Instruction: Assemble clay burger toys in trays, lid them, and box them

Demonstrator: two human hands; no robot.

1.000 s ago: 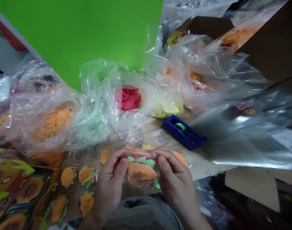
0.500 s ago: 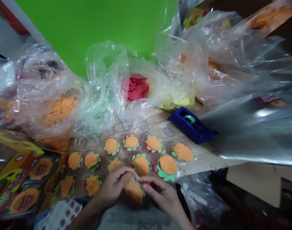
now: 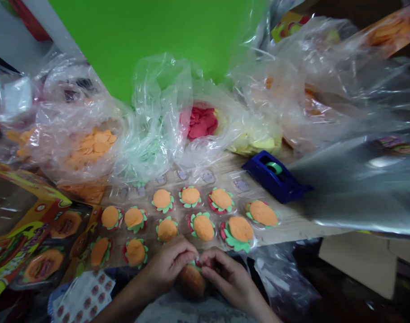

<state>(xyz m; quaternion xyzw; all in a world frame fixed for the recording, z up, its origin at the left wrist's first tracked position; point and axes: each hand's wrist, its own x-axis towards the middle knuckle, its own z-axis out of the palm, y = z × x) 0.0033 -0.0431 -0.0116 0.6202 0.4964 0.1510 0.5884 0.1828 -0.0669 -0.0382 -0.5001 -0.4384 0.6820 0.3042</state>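
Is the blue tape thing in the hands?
No, the blue tape dispenser sits on the wooden tabletop, away from the left hand and right hand, which hold a small orange burger piece.

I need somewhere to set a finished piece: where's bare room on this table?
Bare wood shows right of the felt burgers, below the blue tape dispenser, up to the clear plastic sheet. A thin strip runs behind the top row, below the plastic bags. Crowded around the left hand, right hand and held burger.
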